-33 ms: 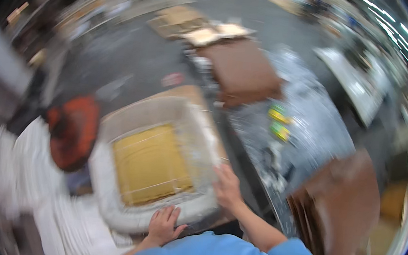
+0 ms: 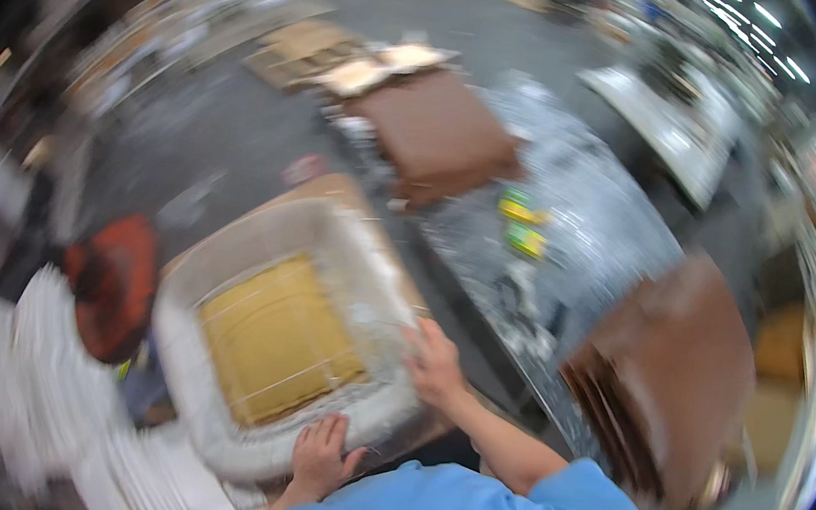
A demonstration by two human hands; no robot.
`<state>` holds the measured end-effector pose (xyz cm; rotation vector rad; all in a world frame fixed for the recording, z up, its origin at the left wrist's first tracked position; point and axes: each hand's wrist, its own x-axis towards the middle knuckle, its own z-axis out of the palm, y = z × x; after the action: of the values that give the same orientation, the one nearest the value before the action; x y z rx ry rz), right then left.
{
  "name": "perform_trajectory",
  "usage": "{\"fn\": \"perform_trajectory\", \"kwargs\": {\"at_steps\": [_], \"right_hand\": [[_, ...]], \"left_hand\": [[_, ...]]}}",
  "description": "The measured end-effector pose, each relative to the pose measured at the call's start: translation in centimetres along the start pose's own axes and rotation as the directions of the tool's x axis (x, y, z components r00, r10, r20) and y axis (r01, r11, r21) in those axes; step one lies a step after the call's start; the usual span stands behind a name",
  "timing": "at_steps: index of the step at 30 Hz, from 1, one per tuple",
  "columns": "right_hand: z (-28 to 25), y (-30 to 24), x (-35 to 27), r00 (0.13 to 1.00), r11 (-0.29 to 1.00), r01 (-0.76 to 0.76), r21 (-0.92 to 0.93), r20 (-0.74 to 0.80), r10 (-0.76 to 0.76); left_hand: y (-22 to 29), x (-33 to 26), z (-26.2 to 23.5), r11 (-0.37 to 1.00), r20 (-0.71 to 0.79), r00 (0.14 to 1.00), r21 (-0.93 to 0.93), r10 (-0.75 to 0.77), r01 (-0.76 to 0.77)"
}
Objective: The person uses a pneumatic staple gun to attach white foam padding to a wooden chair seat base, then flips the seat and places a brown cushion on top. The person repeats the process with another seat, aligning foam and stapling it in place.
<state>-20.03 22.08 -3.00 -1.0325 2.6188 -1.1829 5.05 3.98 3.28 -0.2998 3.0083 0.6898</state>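
In front of me lies a whitish padded piece with rounded corners and a thick rim (image 2: 374, 422), possibly a seat cushion; blur hides its exact kind. Its middle is a recessed yellow-tan panel (image 2: 282, 341) with thin pale lines across it. My left hand (image 2: 325, 455) rests on the near rim, fingers stretched out and lying flat. On the right side of the rim is my right hand (image 2: 434, 364), its fingers extended along the edge and smeared a little. Under the padded piece, a brown board (image 2: 335, 186) shows at the far corner.
Stacked white material (image 2: 52, 376) and a red-and-black round object (image 2: 112, 287) are at left. To the right, a plastic-covered table (image 2: 594, 216) bears a brown stack (image 2: 432, 132), green-and-yellow packets (image 2: 523, 236) and brown sheets (image 2: 666, 375). Flat cardboard (image 2: 305, 50) lies farther off.
The whole scene has shifted left in the picture as my view turned. Both hands stay on the padded rim with about the same pose.
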Motion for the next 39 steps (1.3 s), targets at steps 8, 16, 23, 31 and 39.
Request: {"fn": "perform_trajectory", "kwargs": {"at_steps": [8,16,23,31,39], "right_hand": [[-11.0,1.6,-11.2,0.848,0.95,-0.311,0.027,-0.443,0.29],[-36.0,15.6,-16.6,0.245,0.535,-0.844,0.034,-0.863,0.442],[-40.0,21.0,-9.5,0.112,0.185,-0.983,0.019,-0.733,0.671],[-40.3,23.7,-9.7,0.087,0.209,-0.975,0.078,-0.731,0.677],[-43.6,29.3,-14.7,-0.117,0.437,-0.706,0.558,-0.7,0.705]], "left_hand": [[0.4,0.3,1.8,0.994,-0.106,0.988,0.038,0.108,-0.104],[2.0,0.8,1.7,0.993,-0.12,0.986,0.003,0.12,-0.12],[2.7,1.2,1.4,0.997,-0.135,0.989,0.062,0.06,-0.052],[4.8,2.1,1.4,0.987,-0.097,0.995,0.155,-0.033,0.048],[5.3,2.2,1.9,0.985,-0.097,0.994,0.161,-0.041,0.056]]}}
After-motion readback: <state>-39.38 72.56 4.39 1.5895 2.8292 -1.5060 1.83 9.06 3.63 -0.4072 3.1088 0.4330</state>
